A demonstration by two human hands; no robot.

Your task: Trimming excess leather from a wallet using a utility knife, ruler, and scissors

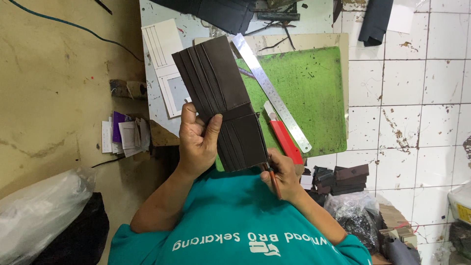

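Observation:
My left hand [196, 142] grips a dark brown leather wallet panel [221, 93] with several stitched card slots, holding it up over the green cutting mat [314, 93]. My thumb presses on the panel's front near the middle. My right hand [283, 176] is closed on a thin brown-handled tool [274, 184]. The tool's tip touches the panel's lower right corner.
A steel ruler [272, 93] and a red utility knife [285, 138] lie on the mat. White paper templates [164, 59] sit to the left, and small dark leather pieces [343, 179] are stacked at the right. A plastic bag [29, 221] lies at the lower left.

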